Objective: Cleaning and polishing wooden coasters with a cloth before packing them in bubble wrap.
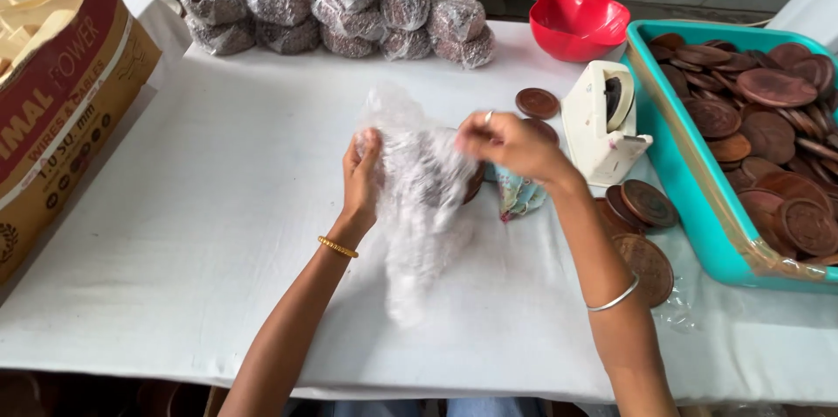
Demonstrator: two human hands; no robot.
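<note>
The left hand grips the left edge of a crinkled sheet of clear bubble wrap, fingers curled closed on the film, while the right hand, with a ring on one finger, pinches the sheet's upper right side; how tightly those fingers close is blurred. The wrap hangs between the two hands over the white-clothed table, its long axis running from the hands down toward the person, and a dark round wooden disc peeks out at its right edge, just under the right hand, so that hand is the nearer one to it. Far left stands a brown and red cardboard box. Along the back edge sits a row of bubble-wrapped round bundles. Right of the hands are loose brown carved wooden discs, a cream tape dispenser, a red plastic bowl and a teal plastic tray heaped with more discs.
</note>
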